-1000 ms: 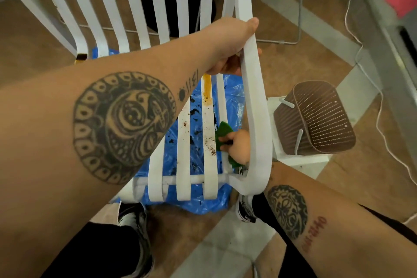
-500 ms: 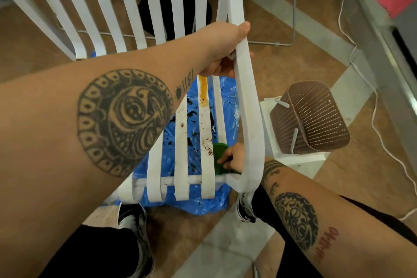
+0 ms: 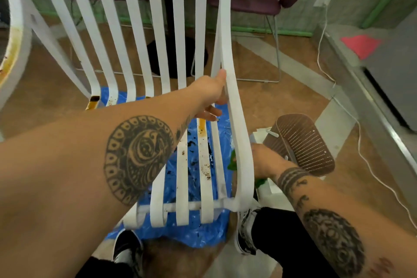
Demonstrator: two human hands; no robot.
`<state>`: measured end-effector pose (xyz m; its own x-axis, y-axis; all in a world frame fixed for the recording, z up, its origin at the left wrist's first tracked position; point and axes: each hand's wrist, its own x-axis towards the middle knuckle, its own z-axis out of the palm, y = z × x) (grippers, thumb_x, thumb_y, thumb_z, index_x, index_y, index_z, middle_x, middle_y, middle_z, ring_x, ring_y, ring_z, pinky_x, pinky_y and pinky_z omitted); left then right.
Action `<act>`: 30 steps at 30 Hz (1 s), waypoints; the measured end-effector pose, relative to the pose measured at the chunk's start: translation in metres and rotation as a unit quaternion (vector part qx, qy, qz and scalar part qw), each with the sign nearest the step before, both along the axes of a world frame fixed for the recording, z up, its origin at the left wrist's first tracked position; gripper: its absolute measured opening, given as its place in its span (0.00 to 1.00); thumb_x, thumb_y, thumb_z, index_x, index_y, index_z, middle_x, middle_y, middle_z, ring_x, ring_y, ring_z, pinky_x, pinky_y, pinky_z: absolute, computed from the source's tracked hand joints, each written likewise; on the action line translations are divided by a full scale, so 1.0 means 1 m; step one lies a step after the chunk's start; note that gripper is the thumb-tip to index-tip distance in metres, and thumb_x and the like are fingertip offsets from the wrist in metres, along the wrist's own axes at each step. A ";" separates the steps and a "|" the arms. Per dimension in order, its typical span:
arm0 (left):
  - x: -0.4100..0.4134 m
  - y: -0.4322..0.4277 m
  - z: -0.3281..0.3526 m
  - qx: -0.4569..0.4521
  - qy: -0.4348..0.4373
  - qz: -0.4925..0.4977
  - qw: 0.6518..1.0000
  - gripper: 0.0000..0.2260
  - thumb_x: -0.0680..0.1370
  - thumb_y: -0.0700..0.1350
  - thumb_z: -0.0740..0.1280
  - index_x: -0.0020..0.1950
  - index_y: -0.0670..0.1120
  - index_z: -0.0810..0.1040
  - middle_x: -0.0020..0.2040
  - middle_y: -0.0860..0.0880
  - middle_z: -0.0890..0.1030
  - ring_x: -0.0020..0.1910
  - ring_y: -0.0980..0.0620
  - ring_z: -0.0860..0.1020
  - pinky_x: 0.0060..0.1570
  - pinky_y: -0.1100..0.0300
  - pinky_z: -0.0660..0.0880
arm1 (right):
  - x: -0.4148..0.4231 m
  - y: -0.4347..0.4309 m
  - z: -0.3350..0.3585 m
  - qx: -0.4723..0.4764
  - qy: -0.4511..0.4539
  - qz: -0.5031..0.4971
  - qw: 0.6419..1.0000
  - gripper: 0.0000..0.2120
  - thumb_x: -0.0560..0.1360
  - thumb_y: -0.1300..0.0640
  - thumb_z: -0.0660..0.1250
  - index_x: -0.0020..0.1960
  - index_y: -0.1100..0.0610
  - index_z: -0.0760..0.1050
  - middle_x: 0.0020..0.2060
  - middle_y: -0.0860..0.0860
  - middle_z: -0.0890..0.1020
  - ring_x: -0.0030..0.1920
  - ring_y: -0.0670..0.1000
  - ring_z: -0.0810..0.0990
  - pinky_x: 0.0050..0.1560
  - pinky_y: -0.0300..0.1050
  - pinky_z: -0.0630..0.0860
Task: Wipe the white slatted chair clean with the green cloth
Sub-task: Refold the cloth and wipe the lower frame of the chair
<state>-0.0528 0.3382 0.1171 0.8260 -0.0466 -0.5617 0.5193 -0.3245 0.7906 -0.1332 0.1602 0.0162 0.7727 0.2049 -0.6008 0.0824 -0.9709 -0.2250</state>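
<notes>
The chair (image 3: pixel 135 29) is steadied by the left hand (image 3: pixel 209 92), closed round its rail (image 3: pixel 240 142). The cloth (image 3: pixel 232 161), clutched in the right hand (image 3: pixel 261 160), is applied to that rail. Soiled slats (image 3: pixel 205 165) are judged next.

Narrow gaps split the white chair (image 3: pixel 240 142); a brown basket (image 3: pixel 304 144) stands close at its right side.

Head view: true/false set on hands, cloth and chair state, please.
1. The left hand grips the white chair by its outer rail. True.
2. The green cloth lies on the floor. False: the right hand holds it at that rail, lower down.
3. A blue plastic sheet lies under the chair. True.
4. The slats are spotless. False: an orange stain and dark specks show.
</notes>
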 end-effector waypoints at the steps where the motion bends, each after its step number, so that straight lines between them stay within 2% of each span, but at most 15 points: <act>1: -0.006 0.008 0.001 -0.001 -0.001 0.012 1.000 0.24 0.83 0.64 0.52 0.65 0.46 0.68 0.54 0.45 0.81 0.50 0.43 0.83 0.50 0.47 0.83 | 0.005 -0.005 0.011 0.020 -0.028 -0.020 0.999 0.12 0.81 0.55 0.65 0.63 0.53 0.80 0.57 0.49 0.82 0.54 0.52 0.80 0.59 0.46 0.76; 4: -0.025 0.034 0.006 -0.002 -0.001 0.029 1.000 0.25 0.84 0.61 0.53 0.73 0.46 0.66 0.57 0.45 0.80 0.50 0.45 0.82 0.49 0.50 0.82 | 0.018 -0.020 0.062 0.095 -0.100 -0.106 0.985 0.13 0.82 0.54 0.63 0.65 0.50 0.79 0.56 0.51 0.83 0.52 0.51 0.79 0.52 0.43 0.74; 6: -0.038 0.048 0.015 0.000 -0.006 0.038 0.999 0.23 0.84 0.59 0.54 0.73 0.46 0.67 0.55 0.46 0.80 0.46 0.45 0.80 0.45 0.52 0.81 | 0.021 -0.022 0.093 0.136 -0.150 -0.143 0.969 0.13 0.83 0.54 0.63 0.65 0.52 0.79 0.52 0.49 0.81 0.49 0.49 0.77 0.44 0.39 0.70; 8: -0.053 0.057 0.029 0.003 -0.016 0.046 0.999 0.21 0.84 0.57 0.56 0.73 0.46 0.68 0.55 0.46 0.81 0.45 0.46 0.80 0.42 0.53 0.80 | 0.020 -0.016 0.124 0.185 -0.199 -0.170 0.947 0.12 0.82 0.55 0.63 0.63 0.51 0.80 0.51 0.49 0.81 0.47 0.49 0.77 0.41 0.38 0.71; 11: -0.070 0.062 0.053 0.005 -0.044 0.042 0.998 0.18 0.84 0.54 0.59 0.70 0.45 0.72 0.54 0.47 0.81 0.46 0.47 0.81 0.46 0.51 0.81 | 0.016 0.003 0.167 0.290 -0.251 -0.218 0.898 0.12 0.82 0.54 0.64 0.64 0.49 0.79 0.53 0.49 0.82 0.49 0.50 0.81 0.47 0.43 0.78; 14: -0.089 0.061 0.085 -0.021 -0.076 0.054 0.995 0.14 0.84 0.50 0.61 0.67 0.46 0.74 0.53 0.46 0.82 0.44 0.48 0.80 0.42 0.54 0.81 | 0.002 0.026 0.208 0.353 -0.304 -0.230 0.854 0.15 0.82 0.54 0.64 0.69 0.51 0.75 0.55 0.48 0.77 0.43 0.42 0.78 0.39 0.34 0.75; 15: -0.094 0.060 0.096 -0.032 -0.087 0.059 0.994 0.13 0.84 0.50 0.61 0.66 0.46 0.74 0.54 0.46 0.83 0.44 0.49 0.79 0.40 0.55 0.80 | -0.005 0.035 0.222 0.368 -0.316 -0.225 0.845 0.16 0.82 0.53 0.64 0.69 0.51 0.74 0.57 0.48 0.77 0.43 0.43 0.78 0.40 0.33 0.75; 17: -0.104 0.059 0.113 -0.061 -0.114 0.065 0.989 0.12 0.83 0.51 0.62 0.63 0.47 0.76 0.59 0.44 0.83 0.46 0.50 0.79 0.40 0.55 0.79 | -0.014 0.050 0.242 0.413 -0.321 -0.228 0.821 0.16 0.81 0.51 0.65 0.68 0.52 0.75 0.59 0.51 0.80 0.50 0.49 0.81 0.51 0.43 0.80; 19: -0.112 0.059 0.127 -0.104 -0.129 0.070 0.984 0.12 0.83 0.53 0.63 0.62 0.49 0.78 0.61 0.44 0.82 0.51 0.50 0.81 0.50 0.52 0.80 | -0.025 0.065 0.254 0.474 -0.279 -0.249 0.797 0.15 0.81 0.51 0.64 0.66 0.53 0.77 0.57 0.52 0.83 0.54 0.53 0.83 0.58 0.54 0.81; 20: -0.118 0.059 0.133 -0.133 -0.126 0.074 0.980 0.13 0.82 0.54 0.63 0.61 0.49 0.78 0.60 0.44 0.83 0.54 0.49 0.82 0.55 0.49 0.80 | -0.030 0.071 0.257 0.515 -0.239 -0.266 0.779 0.14 0.82 0.51 0.63 0.65 0.54 0.77 0.56 0.53 0.84 0.53 0.54 0.84 0.57 0.56 0.82; 22: -0.129 0.061 0.141 -0.187 -0.112 0.084 0.972 0.14 0.82 0.54 0.64 0.61 0.47 0.79 0.57 0.45 0.85 0.56 0.45 0.83 0.58 0.45 0.80 | -0.042 0.082 0.258 0.590 -0.148 -0.296 0.737 0.14 0.83 0.53 0.62 0.66 0.56 0.77 0.55 0.55 0.85 0.52 0.55 0.86 0.54 0.57 0.83; 24: -0.140 0.064 0.144 -0.226 -0.106 0.095 0.964 0.13 0.83 0.52 0.64 0.61 0.45 0.80 0.54 0.44 0.86 0.54 0.43 0.85 0.58 0.44 0.80 | -0.054 0.091 0.255 0.634 -0.076 -0.317 0.701 0.14 0.84 0.54 0.61 0.65 0.57 0.77 0.55 0.57 0.85 0.52 0.57 0.86 0.54 0.59 0.83; 27: -0.153 0.074 0.146 -0.228 -0.133 0.116 0.958 0.11 0.84 0.46 0.64 0.62 0.44 0.80 0.52 0.43 0.87 0.52 0.43 0.86 0.52 0.46 0.83 | -0.069 0.097 0.246 0.675 0.017 -0.340 0.655 0.14 0.84 0.55 0.60 0.64 0.59 0.77 0.56 0.59 0.85 0.54 0.60 0.86 0.55 0.61 0.82; 30: -0.168 0.088 0.148 -0.251 -0.134 0.140 0.948 0.12 0.84 0.42 0.62 0.64 0.42 0.79 0.54 0.41 0.86 0.53 0.42 0.85 0.50 0.47 0.83 | -0.080 0.104 0.239 0.670 0.049 -0.346 0.655 0.12 0.83 0.55 0.61 0.62 0.58 0.79 0.57 0.57 0.85 0.54 0.60 0.85 0.50 0.60 0.83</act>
